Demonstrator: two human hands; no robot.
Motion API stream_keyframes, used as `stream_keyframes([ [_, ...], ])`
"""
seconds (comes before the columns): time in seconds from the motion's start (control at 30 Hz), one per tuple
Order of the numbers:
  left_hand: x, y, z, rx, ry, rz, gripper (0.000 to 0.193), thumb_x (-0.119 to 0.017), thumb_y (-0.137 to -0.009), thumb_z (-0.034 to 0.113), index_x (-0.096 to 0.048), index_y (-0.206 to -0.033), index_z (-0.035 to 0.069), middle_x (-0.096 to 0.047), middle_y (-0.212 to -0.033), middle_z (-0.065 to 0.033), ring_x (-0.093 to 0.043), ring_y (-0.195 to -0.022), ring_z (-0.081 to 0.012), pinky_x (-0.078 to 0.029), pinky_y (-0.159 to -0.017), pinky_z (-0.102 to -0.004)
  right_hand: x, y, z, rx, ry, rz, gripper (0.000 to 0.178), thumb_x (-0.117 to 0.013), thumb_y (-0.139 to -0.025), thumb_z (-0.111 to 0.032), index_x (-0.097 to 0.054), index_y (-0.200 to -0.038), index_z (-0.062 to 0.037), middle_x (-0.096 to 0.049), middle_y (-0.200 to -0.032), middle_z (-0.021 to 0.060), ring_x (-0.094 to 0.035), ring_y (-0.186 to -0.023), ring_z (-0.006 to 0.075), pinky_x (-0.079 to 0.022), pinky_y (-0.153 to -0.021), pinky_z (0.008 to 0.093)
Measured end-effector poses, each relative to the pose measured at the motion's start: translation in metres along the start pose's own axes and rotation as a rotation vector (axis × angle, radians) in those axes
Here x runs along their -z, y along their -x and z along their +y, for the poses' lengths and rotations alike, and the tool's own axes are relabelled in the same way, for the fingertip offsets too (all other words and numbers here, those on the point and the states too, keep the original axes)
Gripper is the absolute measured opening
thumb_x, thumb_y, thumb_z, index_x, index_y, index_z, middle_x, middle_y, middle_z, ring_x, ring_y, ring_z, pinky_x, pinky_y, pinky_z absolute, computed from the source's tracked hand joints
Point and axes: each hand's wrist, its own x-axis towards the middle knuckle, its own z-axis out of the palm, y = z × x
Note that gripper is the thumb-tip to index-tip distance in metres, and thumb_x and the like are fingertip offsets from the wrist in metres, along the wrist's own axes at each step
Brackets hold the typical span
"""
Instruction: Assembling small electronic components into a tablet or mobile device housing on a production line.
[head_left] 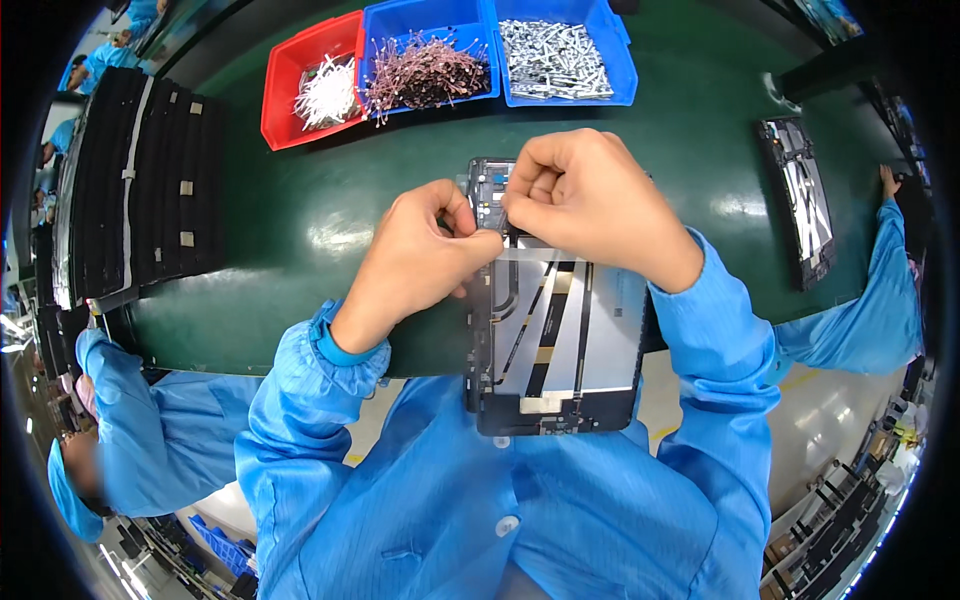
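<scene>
An opened tablet [615,340], its inner parts showing, lies in front of me with its near end over the table's front edge. Black flat cables and a pale silver panel fill its middle. My left hand [415,255] is closed at the tablet's far left part, thumb and forefinger pinched together. Over the far end, my right hand [595,200] is also closed in a pinch, close to the left fingertips. Whatever the fingertips hold is too small or hidden to name. Just below them a pale translucent strip [535,254] crosses the tablet.
At the back stand a red bin [275,105] of white pieces, a blue bin [375,18] of pinkish wired parts and another blue bin [622,60] of silvery pieces. Black trays [170,190] are stacked left. Another opened tablet [800,205] lies right. Co-workers sit on both sides.
</scene>
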Motion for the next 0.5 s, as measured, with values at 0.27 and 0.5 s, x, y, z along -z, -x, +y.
stream_keyframes([
  [0.27, -0.002, 0.04, -0.012, -0.15, 0.08, 0.166, 0.028, -0.081, -0.082, 0.016, -0.062, -0.09, -0.003, -0.062, -0.084, -0.0069, -0.059, -0.058, -0.0087, -0.049, -0.046, -0.0252, 0.025, 0.059, 0.014, -0.04, -0.08, 0.517, 0.022, -0.072, -0.093, -0.015, -0.071, -0.102, 0.0049, -0.068, -0.073, 0.0097, -0.057, -0.057, 0.0101, -0.043, -0.052, 0.0247],
  [0.5, -0.029, 0.09, -0.048, -0.527, -0.326, 0.284, 0.056, -0.08, -0.082, 0.01, -0.061, -0.131, -0.009, -0.054, -0.104, -0.0141, -0.055, -0.079, -0.0213, -0.049, -0.068, -0.031, -0.002, 0.146, 0.031, -0.134, 0.206, 0.3, 0.032, -0.062, -0.099, -0.017, -0.065, -0.125, 0.0016, -0.062, -0.094, 0.0178, -0.064, -0.075, 0.0254, -0.051, -0.068, 0.0331],
])
